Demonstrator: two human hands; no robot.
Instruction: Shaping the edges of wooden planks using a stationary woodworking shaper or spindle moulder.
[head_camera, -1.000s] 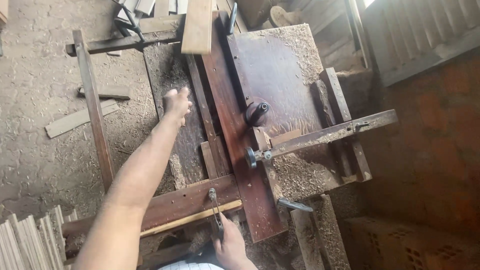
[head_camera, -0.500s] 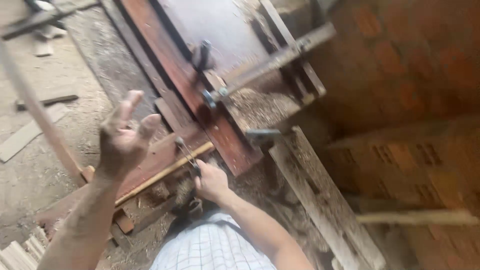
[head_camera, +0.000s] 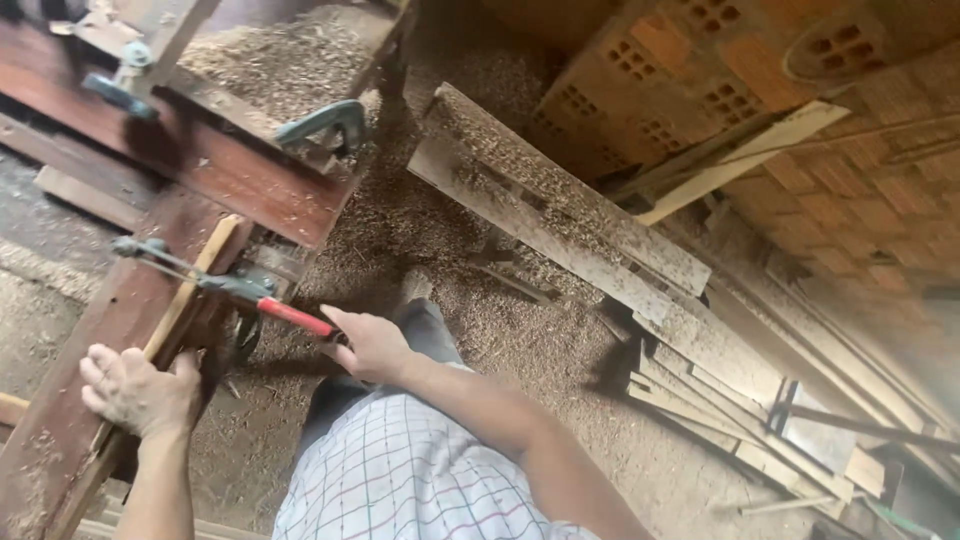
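My left hand (head_camera: 138, 390) is clenched around the edge of a dark reddish wooden beam (head_camera: 75, 390) and a thin pale strip (head_camera: 190, 295) lying along it. My right hand (head_camera: 372, 345) grips the red handle of a clamp (head_camera: 225, 285) whose metal bar runs up and left across the strip. The clamp sits at the corner of a dark wooden workbench (head_camera: 240, 195) covered with sawdust. My checked shirt fills the lower middle of the view.
A second grey clamp (head_camera: 325, 125) sits on the bench's edge. Sawdust covers the floor. Long dusty planks (head_camera: 570, 225) and stacked slats (head_camera: 740, 400) lie to the right beside a red brick wall (head_camera: 800, 90).
The view has swung right and down. My left hand came down from the air onto the beam. My right hand stays on the clamp's handle.
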